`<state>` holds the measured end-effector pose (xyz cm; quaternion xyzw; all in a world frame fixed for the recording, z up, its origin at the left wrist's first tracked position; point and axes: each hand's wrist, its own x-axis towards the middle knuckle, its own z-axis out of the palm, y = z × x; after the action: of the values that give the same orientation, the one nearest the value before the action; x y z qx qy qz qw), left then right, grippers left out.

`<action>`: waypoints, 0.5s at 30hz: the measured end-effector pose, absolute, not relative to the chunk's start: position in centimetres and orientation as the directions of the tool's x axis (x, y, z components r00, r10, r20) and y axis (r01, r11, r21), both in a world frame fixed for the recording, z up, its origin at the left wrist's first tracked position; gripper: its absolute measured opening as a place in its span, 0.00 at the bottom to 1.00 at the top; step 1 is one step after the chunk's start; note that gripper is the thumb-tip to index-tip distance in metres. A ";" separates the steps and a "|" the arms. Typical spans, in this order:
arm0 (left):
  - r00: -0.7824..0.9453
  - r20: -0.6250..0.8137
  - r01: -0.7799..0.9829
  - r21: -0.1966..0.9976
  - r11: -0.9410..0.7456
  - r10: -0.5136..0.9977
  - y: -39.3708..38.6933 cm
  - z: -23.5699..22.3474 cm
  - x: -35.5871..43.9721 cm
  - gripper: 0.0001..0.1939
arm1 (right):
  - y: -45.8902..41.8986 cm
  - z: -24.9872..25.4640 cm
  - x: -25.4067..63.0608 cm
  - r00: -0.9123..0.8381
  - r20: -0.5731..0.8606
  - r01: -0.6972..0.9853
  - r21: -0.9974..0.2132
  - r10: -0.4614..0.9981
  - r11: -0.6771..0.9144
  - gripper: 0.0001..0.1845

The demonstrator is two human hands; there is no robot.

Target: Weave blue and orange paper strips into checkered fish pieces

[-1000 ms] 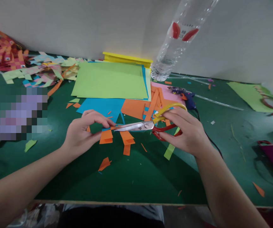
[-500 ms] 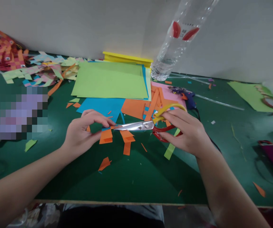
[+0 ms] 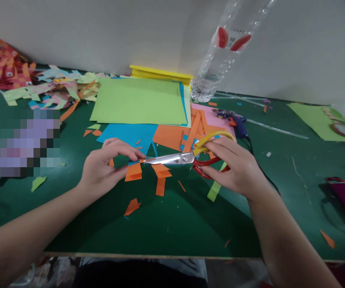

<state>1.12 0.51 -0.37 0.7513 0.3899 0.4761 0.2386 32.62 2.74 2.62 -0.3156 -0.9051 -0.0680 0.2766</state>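
Note:
My left hand [image 3: 108, 162] pinches a small woven piece of orange and blue paper strips [image 3: 134, 171] between thumb and fingers, just above the table. In my right hand [image 3: 235, 166] is a pair of scissors [image 3: 172, 159] with one yellow and one red handle, thumb and fingers in the loops. The blades point left and lie nearly together, their tips at the woven paper close to my left fingertips. Orange strip ends [image 3: 160, 186] hang below the blades. How far the tips reach into the paper is hidden.
Behind my hands lie stacked green sheets [image 3: 139, 102], blue paper [image 3: 121, 136] and orange paper [image 3: 168, 138]. A leaning plastic bottle [image 3: 223, 56] and a blue glue gun [image 3: 240, 126] stand beyond my right hand. Paper scraps [image 3: 132, 207] dot the green table [image 3: 166, 236]; woven pieces [image 3: 7, 66] heap far left.
The scissor blades have closed slightly at the paper, and the orange strip ends have shifted a little. Both hands stay in nearly the same place.

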 end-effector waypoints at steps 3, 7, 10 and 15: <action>0.241 0.527 0.361 0.730 -0.580 0.815 0.5 -0.4 1.1 0.07 | 2.7 2.6 32.5 -0.641 0.527 0.616 -0.083 0.559 0.784 0.20; 0.242 0.528 0.340 0.740 -0.581 0.814 0.6 -0.3 1.2 0.06 | 2.6 2.7 32.4 -0.637 0.506 0.623 -0.105 0.581 0.775 0.20; 0.241 0.542 0.339 0.730 -0.593 0.805 0.6 -0.2 1.3 0.05 | 2.5 2.7 32.4 -0.638 0.508 0.617 -0.111 0.578 0.779 0.21; 0.253 0.548 0.375 0.704 -0.603 0.797 0.6 -0.3 1.4 0.05 | 2.5 2.7 32.2 -0.644 0.513 0.614 -0.096 0.567 0.784 0.20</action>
<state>1.41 0.57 -0.26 0.7595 0.3858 0.4739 0.2228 32.21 2.48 2.68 -0.3259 -0.9057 -0.0434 0.2675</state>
